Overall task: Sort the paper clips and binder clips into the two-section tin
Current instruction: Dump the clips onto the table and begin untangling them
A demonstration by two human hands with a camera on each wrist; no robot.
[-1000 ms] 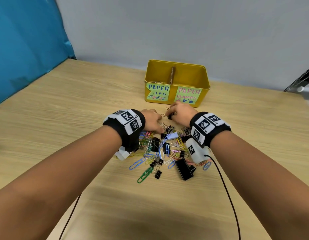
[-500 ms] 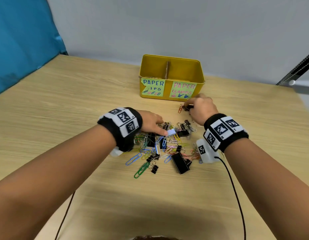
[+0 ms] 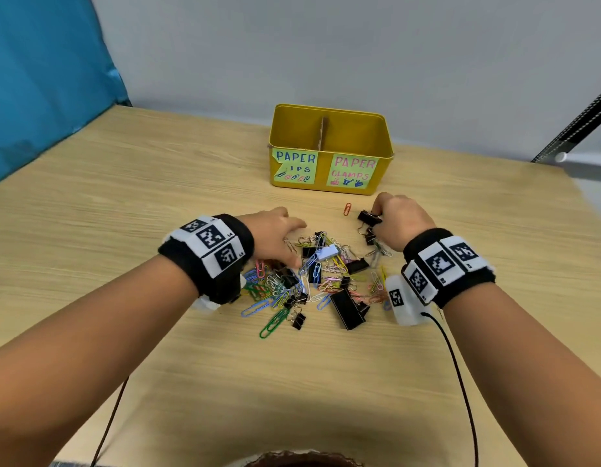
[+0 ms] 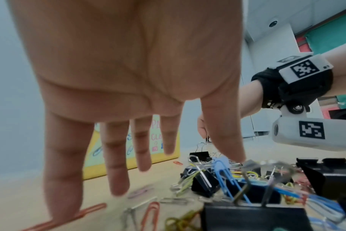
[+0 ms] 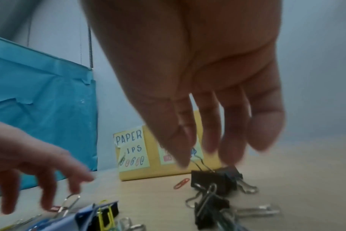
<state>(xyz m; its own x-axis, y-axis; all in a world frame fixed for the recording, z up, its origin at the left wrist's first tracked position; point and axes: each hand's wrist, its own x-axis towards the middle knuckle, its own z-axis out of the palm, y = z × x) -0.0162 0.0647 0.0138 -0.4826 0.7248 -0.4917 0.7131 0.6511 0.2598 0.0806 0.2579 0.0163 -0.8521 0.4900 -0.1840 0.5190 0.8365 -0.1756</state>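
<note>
Hands have parted since a second ago: both were bunched together at the far edge of the pile, and now the right hand has swung out toward the tin's right side, carrying a black binder clip by its wire handles, thumb and forefinger pinched on them. The clip sits just off or barely on the table; I cannot tell which. The left hand has dropped back over the pile's left part, fingers spread and straight, holding nothing. To me that reads as one clip freed from the tangle and headed for the "Paper Clamps" section, while the other hand goes looking for paper clips.

The yellow tin stands just beyond the pile, open, with the divider upright in the middle. Its front wall rises between the right hand and the right-hand section, so the clip needs lifting over the rim. A lone orange paper clip lies on the bare table between the pile and the tin, near the held clip. Bare wood lies either side of the tin, and the table edges are well away from both hands.
</note>
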